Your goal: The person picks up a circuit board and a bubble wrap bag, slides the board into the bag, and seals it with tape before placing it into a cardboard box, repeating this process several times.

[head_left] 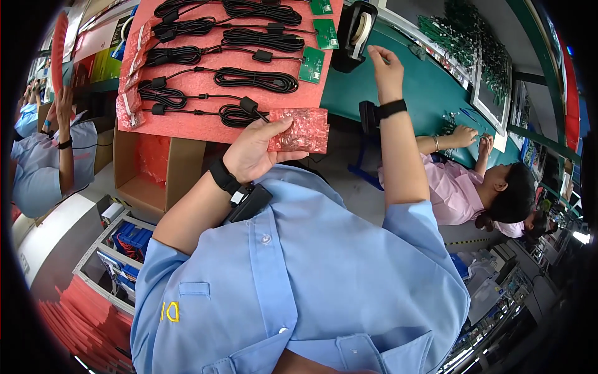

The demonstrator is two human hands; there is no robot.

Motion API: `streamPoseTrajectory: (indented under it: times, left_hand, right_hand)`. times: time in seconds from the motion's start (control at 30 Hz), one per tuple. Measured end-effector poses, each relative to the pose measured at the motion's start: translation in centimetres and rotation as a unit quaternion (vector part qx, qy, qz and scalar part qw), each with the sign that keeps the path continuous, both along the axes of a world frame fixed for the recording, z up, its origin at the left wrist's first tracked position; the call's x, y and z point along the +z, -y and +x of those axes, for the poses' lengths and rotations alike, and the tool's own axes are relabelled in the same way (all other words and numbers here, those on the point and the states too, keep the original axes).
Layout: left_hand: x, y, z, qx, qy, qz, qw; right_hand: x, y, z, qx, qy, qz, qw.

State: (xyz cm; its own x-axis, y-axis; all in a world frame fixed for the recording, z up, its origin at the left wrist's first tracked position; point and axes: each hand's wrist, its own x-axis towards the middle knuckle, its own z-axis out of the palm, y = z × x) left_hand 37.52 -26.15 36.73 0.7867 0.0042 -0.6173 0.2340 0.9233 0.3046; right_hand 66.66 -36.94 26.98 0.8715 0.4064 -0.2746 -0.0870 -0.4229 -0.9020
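Observation:
My left hand grips a small flat packet of red bubble wrap, thumb on top and fingers underneath, at the near edge of a pink foam sheet. Whatever is inside the wrap cannot be made out. Up to the right, my right hand is beside a black tape dispenser with its thumb and finger pinched together; anything between the fingertips is too small to tell. Coiled black cables lie in rows on the foam, several ending in green circuit boards on the right and bubble wrap on the left.
A cardboard box with pink material stands below the foam sheet. On the right, a co-worker in pink works at the green bench, near a white-framed tray. Another person in blue handles pink foam at the left.

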Motion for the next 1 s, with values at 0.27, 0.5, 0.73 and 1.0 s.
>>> streamPoseTrajectory:
  times: [0.27,0.5,0.73,1.0]
  left_hand:
    - [-0.2,0.0,0.5,0.016,-0.012,-0.001,1.0]
    - [-1.3,-0.1,1.5,0.003,0.007,-0.007,1.0]
    - [-2.3,1.5,2.3,0.086,-0.058,0.131,0.986]
    - [-2.4,2.6,2.9,0.115,-0.02,0.204,0.972]
  right_hand:
    - [-5.2,-0.7,-1.2,-0.028,-0.005,0.068,0.997]
    - [-9.3,2.5,-2.7,0.065,0.291,-0.149,0.943]
    - [3.7,5.2,-7.6,0.062,-0.06,0.112,0.99]
    - [8.9,1.8,-15.3,0.177,-0.041,-0.012,0.983]
